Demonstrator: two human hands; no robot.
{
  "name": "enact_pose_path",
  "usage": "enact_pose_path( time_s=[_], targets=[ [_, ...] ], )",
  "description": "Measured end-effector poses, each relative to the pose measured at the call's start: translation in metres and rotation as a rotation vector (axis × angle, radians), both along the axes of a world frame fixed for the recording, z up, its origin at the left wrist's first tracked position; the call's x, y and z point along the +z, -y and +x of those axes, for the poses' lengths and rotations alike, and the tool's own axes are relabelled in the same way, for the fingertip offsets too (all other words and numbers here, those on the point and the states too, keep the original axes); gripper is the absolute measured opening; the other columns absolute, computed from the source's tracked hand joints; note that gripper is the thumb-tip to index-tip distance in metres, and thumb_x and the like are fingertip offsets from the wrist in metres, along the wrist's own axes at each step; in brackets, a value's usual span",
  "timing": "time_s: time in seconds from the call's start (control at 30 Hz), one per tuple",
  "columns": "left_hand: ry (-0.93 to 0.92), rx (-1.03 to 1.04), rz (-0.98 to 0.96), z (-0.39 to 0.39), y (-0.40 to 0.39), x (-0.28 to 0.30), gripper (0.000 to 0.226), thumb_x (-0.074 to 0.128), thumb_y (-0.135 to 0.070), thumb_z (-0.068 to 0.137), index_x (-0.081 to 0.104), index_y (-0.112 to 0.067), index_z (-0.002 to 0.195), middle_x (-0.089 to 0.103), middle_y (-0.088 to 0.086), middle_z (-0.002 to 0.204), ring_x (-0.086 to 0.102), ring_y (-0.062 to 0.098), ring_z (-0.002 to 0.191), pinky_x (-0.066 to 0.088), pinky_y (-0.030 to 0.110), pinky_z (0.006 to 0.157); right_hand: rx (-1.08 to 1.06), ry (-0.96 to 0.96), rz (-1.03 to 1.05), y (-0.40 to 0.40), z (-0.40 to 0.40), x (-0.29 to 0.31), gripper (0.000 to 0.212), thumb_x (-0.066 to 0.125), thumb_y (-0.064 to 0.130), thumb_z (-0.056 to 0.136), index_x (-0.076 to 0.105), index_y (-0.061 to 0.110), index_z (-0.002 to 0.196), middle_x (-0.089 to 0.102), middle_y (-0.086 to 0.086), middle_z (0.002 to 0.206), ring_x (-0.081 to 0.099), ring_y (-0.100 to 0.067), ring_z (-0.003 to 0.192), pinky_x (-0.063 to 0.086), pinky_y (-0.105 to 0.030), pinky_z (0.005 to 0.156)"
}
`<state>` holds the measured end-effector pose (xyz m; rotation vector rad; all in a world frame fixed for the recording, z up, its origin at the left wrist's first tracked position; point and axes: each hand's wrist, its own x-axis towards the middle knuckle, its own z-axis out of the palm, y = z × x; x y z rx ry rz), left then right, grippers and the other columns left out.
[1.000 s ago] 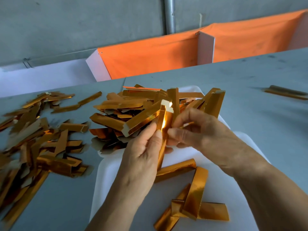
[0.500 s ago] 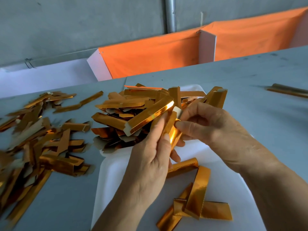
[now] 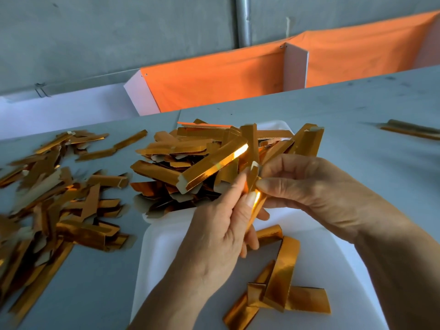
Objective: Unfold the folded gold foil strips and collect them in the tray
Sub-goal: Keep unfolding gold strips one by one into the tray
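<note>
Both hands meet over the middle of the white tray (image 3: 166,253), working one folded gold foil strip (image 3: 256,203). The left hand (image 3: 221,234) has its thumb and curled fingers closed narrowly round the strip's lower part, the thumb lying along the shiny face. The right hand (image 3: 316,189) pinches the strip's upper end between thumb and bent forefinger, the other fingers curled loosely behind; the strip stands nearly upright between the two grips. On the near part of the tray lie a few opened strips (image 3: 283,287), crossing one another. A heap of gold strips (image 3: 190,158) rests on the far end of the tray and spills over its left rim. To the left, a second loose pile (image 3: 54,194) spreads across the grey table (image 3: 357,120). Far right on the table lies a lone strip (image 3: 412,129), blurred. Beyond the table's far edge stand orange panels (image 3: 214,84) with white dividers, then a grey concrete wall (image 3: 95,32) with a vertical metal pipe (image 3: 243,20).
</note>
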<state>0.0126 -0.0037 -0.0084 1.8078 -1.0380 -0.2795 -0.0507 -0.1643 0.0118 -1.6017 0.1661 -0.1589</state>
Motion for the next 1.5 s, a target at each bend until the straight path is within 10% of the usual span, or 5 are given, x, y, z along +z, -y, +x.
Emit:
enact_pose_path(
  time_s=[0.5,0.8,1.07,1.27,1.5],
  targets=[
    [0.185,-0.009,0.084,-0.0034,0.0023,-0.0009,0.063,0.025,-0.054,0.085,0.02,-0.037,0.145,0.057,-0.014,0.068,0.056,-0.001,0.058,0.041,0.007,0.051,0.109,-0.038,0.0,0.0095,-0.0057,0.0006,0.018,0.064,0.013,0.076,0.071,0.004,0.091,0.074,-0.01,0.093,0.071,-0.024,0.09,0.058,-0.032,0.081],
    [0.182,0.071,0.149,-0.0024,0.0027,0.0019,0.053,0.021,-0.046,0.087,0.06,-0.019,0.11,0.052,-0.018,0.052,0.057,-0.006,0.053,0.044,0.007,0.052,0.036,-0.033,-0.237,0.0061,-0.0035,0.004,0.007,0.068,0.02,0.077,0.073,0.023,0.082,0.069,0.013,0.076,0.062,-0.002,0.069,0.049,-0.016,0.06],
    [0.22,0.056,0.196,-0.0045,0.0036,-0.0005,0.06,0.018,-0.051,0.084,0.057,-0.024,0.119,0.063,-0.013,0.073,0.06,-0.004,0.067,0.046,0.006,0.059,0.012,-0.064,-0.263,0.0062,-0.0045,0.0045,0.013,0.065,0.012,0.085,0.07,0.021,0.077,0.065,0.012,0.065,0.063,-0.004,0.062,0.049,-0.015,0.059],
    [0.402,0.168,0.168,-0.0082,0.0072,-0.0007,0.075,0.029,-0.067,0.074,0.038,-0.033,0.14,0.061,-0.014,0.122,0.057,0.009,0.112,0.05,0.023,0.09,-0.071,-0.048,-0.272,0.0046,-0.0006,0.001,0.013,0.063,0.013,0.087,0.068,0.021,0.078,0.063,0.016,0.059,0.062,-0.001,0.057,0.046,-0.009,0.054],
    [0.456,0.172,0.152,-0.0068,0.0053,0.0019,0.053,0.035,-0.058,0.083,0.055,-0.023,0.118,0.038,-0.023,0.061,0.05,-0.005,0.061,0.037,0.004,0.055,-0.013,-0.012,-0.045,0.0065,-0.004,-0.0002,0.01,0.063,0.022,0.084,0.071,0.017,0.081,0.067,0.002,0.07,0.063,-0.009,0.062,0.05,-0.016,0.058]
  ],
)
